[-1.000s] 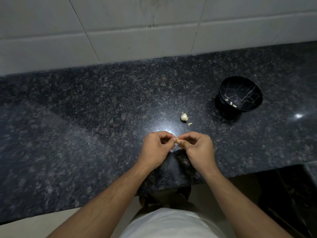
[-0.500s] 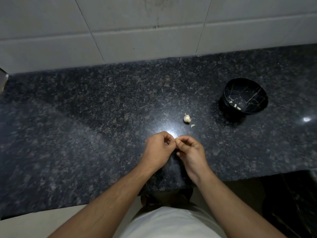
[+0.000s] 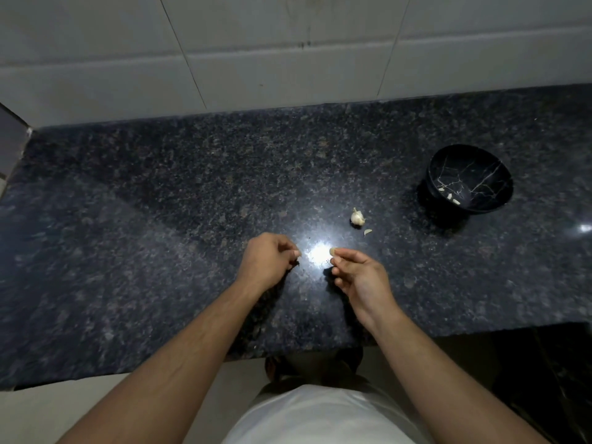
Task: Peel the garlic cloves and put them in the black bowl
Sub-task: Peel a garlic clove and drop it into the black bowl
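Observation:
My right hand [image 3: 360,275] pinches a small pale garlic clove [image 3: 333,251] between thumb and fingertip, just above the counter. My left hand [image 3: 267,262] is a short gap to its left, fingers curled, pinching a tiny pale bit that looks like garlic skin [image 3: 296,253]. The rest of the garlic bulb [image 3: 357,217] lies on the counter beyond my right hand, with a loose clove or peel piece [image 3: 367,232] beside it. The black bowl [image 3: 487,168] with white veining stands at the far right and holds a few peeled cloves [image 3: 450,196].
The dark speckled granite counter [image 3: 160,219] runs under a white tiled wall [image 3: 288,59]. A bright light glare [image 3: 317,253] sits between my hands. The counter's front edge is near my body, and it drops away at the lower right.
My hands were together on the clove and have now pulled apart. The right hand keeps the clove and has turned palm up.

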